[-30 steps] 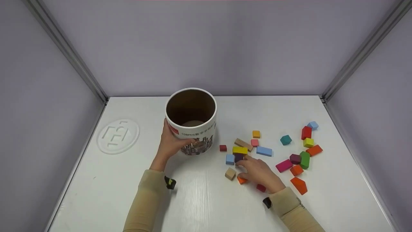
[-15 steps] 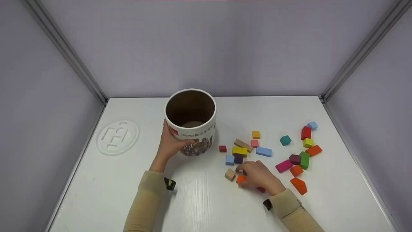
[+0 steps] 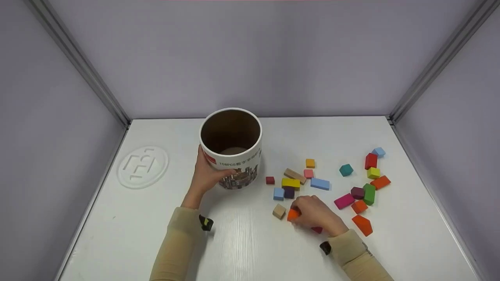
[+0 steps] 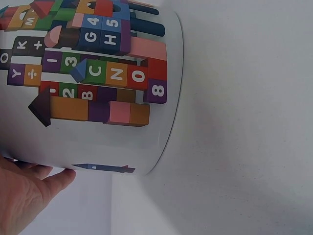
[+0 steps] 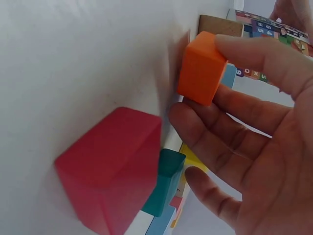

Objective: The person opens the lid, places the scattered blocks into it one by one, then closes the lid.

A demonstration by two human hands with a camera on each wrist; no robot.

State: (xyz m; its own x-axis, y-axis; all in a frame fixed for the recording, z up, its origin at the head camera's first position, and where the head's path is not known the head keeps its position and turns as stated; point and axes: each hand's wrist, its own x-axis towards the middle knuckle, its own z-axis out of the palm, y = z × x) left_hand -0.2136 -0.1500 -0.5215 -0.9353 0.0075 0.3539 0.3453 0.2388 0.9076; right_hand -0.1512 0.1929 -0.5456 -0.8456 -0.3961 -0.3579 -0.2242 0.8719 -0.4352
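Note:
My left hand (image 3: 209, 173) grips the side of a white cylindrical tub (image 3: 250, 158), thumb across its printed front. The tub stands upright and its mouth faces up; the left wrist view shows its picture of toy blocks (image 4: 117, 73). Over on the right, my right hand (image 3: 315, 212) pinches an orange block (image 5: 203, 68) between thumb and fingers, low at the table. A crimson block (image 5: 112, 161) lies below that hand, mostly covered by it in the head view. Beside it the right wrist view shows a teal block (image 5: 166, 183). A natural wood cube (image 3: 279, 211) sits just left of the orange block.
Light blue (image 3: 278, 193), dark purple (image 3: 289, 192) and yellow (image 3: 290, 184) blocks lie beyond the right hand. Several more blocks, among them a green one (image 3: 369, 194), are scattered at the right. A round raised emblem (image 3: 143, 167) marks the table's left. Walls enclose the back and sides.
My right hand has drawn back from the dark purple block, and its fingers have closed on the orange block. The left hand and the tub have stayed in place.

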